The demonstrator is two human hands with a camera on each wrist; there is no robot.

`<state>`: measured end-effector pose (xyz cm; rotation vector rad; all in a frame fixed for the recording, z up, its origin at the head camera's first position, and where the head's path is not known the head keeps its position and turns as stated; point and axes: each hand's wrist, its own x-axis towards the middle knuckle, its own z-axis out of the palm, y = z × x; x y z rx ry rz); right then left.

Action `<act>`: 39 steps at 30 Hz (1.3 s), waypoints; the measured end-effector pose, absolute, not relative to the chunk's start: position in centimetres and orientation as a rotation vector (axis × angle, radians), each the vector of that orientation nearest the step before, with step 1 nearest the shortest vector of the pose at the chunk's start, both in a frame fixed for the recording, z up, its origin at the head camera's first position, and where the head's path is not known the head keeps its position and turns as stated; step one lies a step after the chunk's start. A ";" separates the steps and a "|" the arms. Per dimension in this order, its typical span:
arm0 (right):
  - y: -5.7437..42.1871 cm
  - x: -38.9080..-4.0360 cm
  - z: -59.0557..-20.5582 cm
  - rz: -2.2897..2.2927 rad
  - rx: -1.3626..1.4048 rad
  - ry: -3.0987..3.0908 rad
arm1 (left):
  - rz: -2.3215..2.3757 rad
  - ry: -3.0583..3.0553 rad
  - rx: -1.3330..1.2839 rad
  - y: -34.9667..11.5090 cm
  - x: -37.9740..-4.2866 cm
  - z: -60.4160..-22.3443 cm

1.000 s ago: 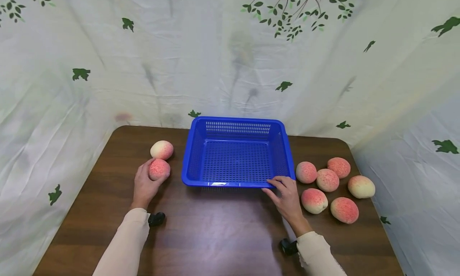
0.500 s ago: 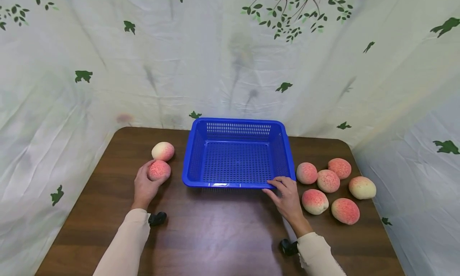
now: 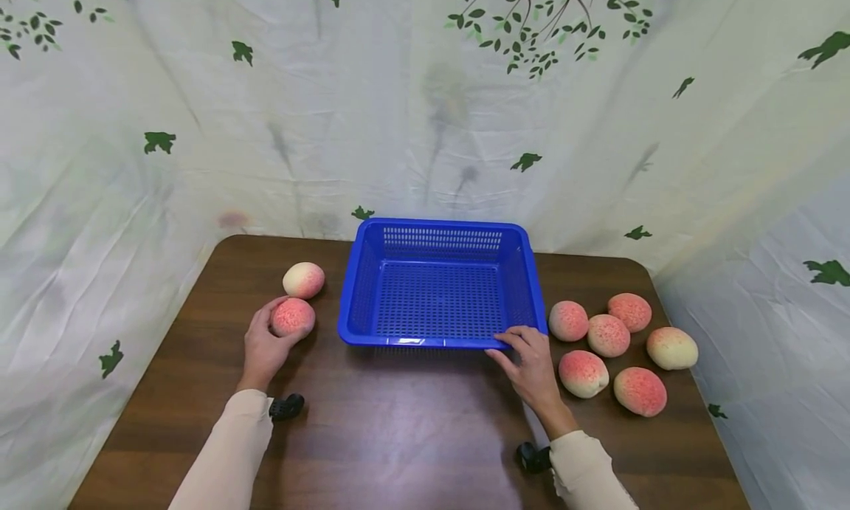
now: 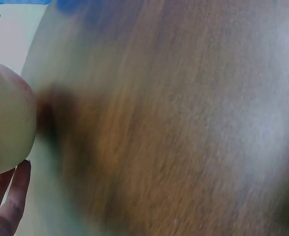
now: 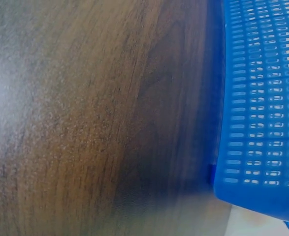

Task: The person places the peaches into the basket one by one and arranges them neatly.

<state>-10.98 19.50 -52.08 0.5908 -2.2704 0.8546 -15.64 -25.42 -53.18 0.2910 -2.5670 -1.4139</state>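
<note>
On the left of the table, my left hand (image 3: 265,351) grips a pink-red peach (image 3: 293,316) between thumb and fingers. In the left wrist view, fingertips (image 4: 20,184) touch the pale side of a peach (image 4: 9,120). Just behind the held one lies a cream-and-pink peach (image 3: 303,280). A blue plastic basket (image 3: 441,342) with slotted walls stands in the middle, with nothing in it. My right hand (image 3: 531,366) pinches its near rim at the right corner, thumb in front and fingers over the edge. The right wrist view shows the basket's slotted wall (image 5: 257,103) but not the hand.
Several peaches lie loose to the right of the basket, the nearest a pink one (image 3: 567,321) beside its wall and the outermost a cream one (image 3: 672,348) by the table's right edge. The brown wooden table (image 3: 398,436) backs onto a leaf-printed cloth (image 3: 412,126).
My left hand has shifted slightly left and toward me with the peach, away from the one behind it. The right hand and basket stay in place; the head view drifts a little.
</note>
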 end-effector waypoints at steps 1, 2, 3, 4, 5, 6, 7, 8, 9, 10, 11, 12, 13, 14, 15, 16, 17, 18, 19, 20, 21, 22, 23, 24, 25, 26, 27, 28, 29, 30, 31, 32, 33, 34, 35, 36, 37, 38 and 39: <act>19.5 -11.0 -52.1 0.857 0.585 -2.272 | -1.420 -2.565 0.291 -25.4 -15.6 -53.0; 19.6 -10.9 -52.1 0.857 0.581 -2.272 | -1.421 -2.564 0.289 -25.4 -15.6 -52.8; 19.6 -10.9 -52.1 0.857 0.578 -2.273 | -1.425 -2.561 0.284 -25.4 -15.5 -52.6; 19.6 -10.9 -52.1 0.857 0.576 -2.273 | -1.431 -2.557 0.279 -25.4 -15.5 -52.3; 19.6 -10.9 -52.1 0.858 0.575 -2.275 | -1.433 -2.557 0.273 -25.4 -15.4 -51.9; 19.6 -10.9 -52.1 0.858 0.574 -2.276 | -1.430 -2.562 0.265 -25.4 -15.4 -51.5; 19.6 -10.9 -52.1 0.859 0.574 -2.277 | -1.431 -2.567 0.256 -25.4 -15.4 -51.1; 19.7 -10.9 -52.1 0.861 0.574 -2.279 | -1.426 -2.576 0.242 -25.4 -15.3 -50.7; 19.7 -10.9 -52.0 0.864 0.573 -2.280 | -1.427 -2.584 0.231 -25.4 -15.3 -50.2; 19.7 -10.9 -52.0 0.867 0.573 -2.281 | -1.424 -2.592 0.220 -25.3 -15.2 -49.8; 19.7 -10.9 -52.0 0.871 0.574 -2.280 | -1.417 -2.597 0.205 -25.3 -15.2 -49.3; 19.8 -11.0 -52.0 0.875 0.574 -2.281 | -1.413 -2.597 0.191 -25.2 -15.2 -49.0; 19.8 -11.0 -52.0 0.877 0.575 -2.281 | -1.411 -2.596 0.178 -25.1 -15.2 -48.7; 19.8 -11.0 -52.0 0.881 0.575 -2.281 | -1.405 -2.598 0.165 -25.0 -15.3 -48.4; 19.9 -11.1 -52.0 0.885 0.578 -2.280 | -1.410 -2.592 0.152 -24.9 -15.3 -48.2; 19.9 -11.1 -52.0 0.889 0.581 -2.280 | -1.404 -2.589 0.137 -24.9 -15.4 -47.9; 19.9 -11.1 -52.0 0.893 0.584 -2.281 | -1.395 -2.593 0.121 -24.8 -15.4 -47.7; 19.9 -11.1 -52.0 0.894 0.586 -2.283 | -1.388 -2.595 0.110 -24.6 -15.5 -47.4; 19.9 -11.2 -52.0 0.897 0.589 -2.284 | -1.383 -2.597 0.096 -24.5 -15.6 -47.1; 19.9 -11.2 -52.0 0.900 0.591 -2.287 | -1.374 -2.597 0.080 -24.4 -15.8 -46.7; 19.9 -11.2 -52.0 0.901 0.594 -2.290 | -1.357 -2.598 0.063 -24.2 -15.9 -46.4; 19.9 -11.2 -52.0 0.903 0.594 -2.293 | -1.337 -2.601 0.047 -23.9 -16.0 -46.0; 19.9 -11.2 -52.0 0.905 0.595 -2.295 | -1.328 -2.599 0.031 -23.7 -16.2 -45.6; 19.9 -11.2 -52.0 0.906 0.596 -2.295 | -1.322 -2.592 0.018 -23.3 -16.4 -45.3; 19.9 -11.2 -51.9 0.909 0.598 -2.294 | -1.320 -2.588 0.008 -23.0 -16.6 -44.9; 19.9 -11.1 -51.9 0.911 0.598 -2.294 | -1.318 -2.587 0.000 -22.6 -16.9 -44.5; 19.9 -11.1 -51.9 0.913 0.599 -2.292 | -1.317 -2.587 -0.004 -22.2 -17.1 -44.1; 19.9 -11.1 -51.9 0.913 0.600 -2.291 | -1.326 -2.585 -0.003 -21.8 -17.4 -43.8; 19.9 -11.1 -51.9 0.913 0.599 -2.290 | -1.335 -2.584 0.003 -21.3 -17.8 -43.4; 20.0 -11.2 -51.9 0.912 0.599 -2.290 | -1.341 -2.584 0.010 -20.7 -18.1 -43.1; 20.0 -11.2 -51.9 0.913 0.598 -2.291 | -1.348 -2.586 0.017 -20.2 -18.5 -42.7; 20.0 -11.2 -51.9 0.912 0.596 -2.292 | -1.354 -2.586 0.022 -19.7 -18.9 -42.4; 20.0 -11.2 -51.9 0.912 0.593 -2.294 | -1.362 -2.587 0.028 -19.1 -19.3 -42.1; 20.0 -11.2 -51.9 0.911 0.591 -2.298 | -1.371 -2.588 0.031 -18.5 -19.7 -41.9; 20.0 -11.2 -51.9 0.909 0.588 -2.303 | -1.384 -2.588 0.035 -17.9 -20.0 -41.6; 19.9 -11.2 -51.9 0.907 0.586 -2.308 | -1.383 -2.593 0.033 -17.4 -20.3 -41.4; 19.9 -11.2 -51.8 0.904 0.583 -2.313 | -1.386 -2.595 0.031 -16.8 -20.7 -41.2; 19.9 -11.2 -51.8 0.900 0.581 -2.318 | -1.393 -2.599 0.031 -16.2 -21.0 -41.1; 19.9 -11.2 -51.8 0.897 0.578 -2.323 | -1.389 -2.607 0.031 -15.6 -21.3 -40.9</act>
